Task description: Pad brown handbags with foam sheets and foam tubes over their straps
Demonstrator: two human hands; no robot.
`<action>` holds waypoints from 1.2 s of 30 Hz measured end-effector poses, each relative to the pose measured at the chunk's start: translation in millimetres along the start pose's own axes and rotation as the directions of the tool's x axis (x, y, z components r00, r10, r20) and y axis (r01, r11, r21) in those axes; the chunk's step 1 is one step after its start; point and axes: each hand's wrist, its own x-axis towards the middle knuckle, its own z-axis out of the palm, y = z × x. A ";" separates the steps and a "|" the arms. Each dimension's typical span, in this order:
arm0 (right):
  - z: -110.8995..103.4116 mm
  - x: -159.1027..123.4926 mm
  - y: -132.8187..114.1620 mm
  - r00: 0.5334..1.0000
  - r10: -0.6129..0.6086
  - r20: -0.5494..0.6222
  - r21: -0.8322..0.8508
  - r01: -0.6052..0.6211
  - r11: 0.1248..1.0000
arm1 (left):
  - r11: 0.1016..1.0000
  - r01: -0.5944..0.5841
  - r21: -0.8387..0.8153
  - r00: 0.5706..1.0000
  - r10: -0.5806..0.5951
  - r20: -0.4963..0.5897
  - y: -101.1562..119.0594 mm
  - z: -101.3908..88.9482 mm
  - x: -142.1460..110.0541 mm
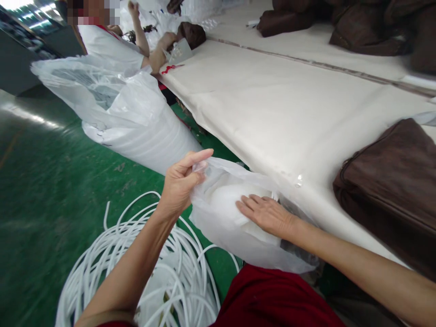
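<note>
My left hand (185, 181) pinches the upper left edge of a translucent plastic bag (218, 231) between thumb and fingers. The bag hangs with its mouth spread, beside the near edge of the table. Inside its mouth lies a soft white bundle (226, 197), whose kind I cannot make out. My right hand (264, 212) reaches into the mouth with fingers stretched out, resting on the white bundle. Its thumb is hidden. To the right, a dark brown leather bag (391, 181) sits on the table, apart from both hands.
The long table (259, 109) has a pale cover. On the green floor (44, 181) lie coiled white tubes (184, 268). A big plastic-wrapped roll (146, 122) leans by the table. A co-worker (112, 50) handles a brown item at the far end; brown bags (368, 32) lie across the table.
</note>
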 end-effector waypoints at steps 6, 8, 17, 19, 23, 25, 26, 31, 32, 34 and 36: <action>35.7 -28.7 6.7 0.988 -0.107 0.111 0.026 0.105 0.994 | 0.999 0.037 -0.031 0.999 -0.036 0.034 6.0 12.3 -7.1; 43.2 -31.0 4.2 0.990 -0.070 0.120 0.025 0.068 0.997 | 0.998 0.046 -0.037 0.997 -0.044 0.057 5.9 16.0 -7.8; 55.6 -22.2 3.3 0.990 -0.081 0.114 0.007 0.081 0.997 | 0.997 0.074 -0.017 0.996 -0.073 0.050 1.1 10.9 -10.5; 58.2 -17.0 10.1 0.996 -0.079 0.031 0.010 0.078 0.997 | 0.995 0.093 -0.020 0.994 -0.091 0.067 -1.8 11.5 -12.8; 59.9 12.5 20.0 0.998 -0.056 -0.025 0.054 0.057 0.997 | 0.998 0.023 0.059 0.991 -0.031 0.133 -9.1 8.3 -9.1; 54.9 32.4 20.0 0.998 -0.032 -0.046 0.070 0.036 0.997 | 0.982 -0.072 0.173 0.986 0.044 0.160 -15.2 -0.4 -1.4; 50.4 42.2 18.8 0.998 -0.004 -0.066 0.083 0.009 0.997 | 0.964 -0.112 0.241 0.983 0.072 0.167 -19.8 -7.0 3.6; 24.3 79.4 10.1 0.935 0.349 -0.056 0.189 -0.333 0.924 | 0.823 -0.160 0.545 0.986 0.105 0.132 -63.2 -50.6 29.5; 21.5 83.7 9.4 0.918 0.395 -0.040 0.195 -0.381 0.904 | 0.791 -0.151 0.592 0.988 0.093 0.126 -74.5 -58.6 33.5; 19.5 88.4 9.5 0.900 0.435 -0.028 0.194 -0.422 0.886 | 0.742 -0.124 0.659 0.991 0.065 0.113 -96.2 -72.1 39.8; 20.8 87.9 11.4 0.890 0.456 -0.022 0.189 -0.444 0.876 | 0.721 -0.096 0.687 0.995 0.054 0.081 -114.8 -81.9 44.3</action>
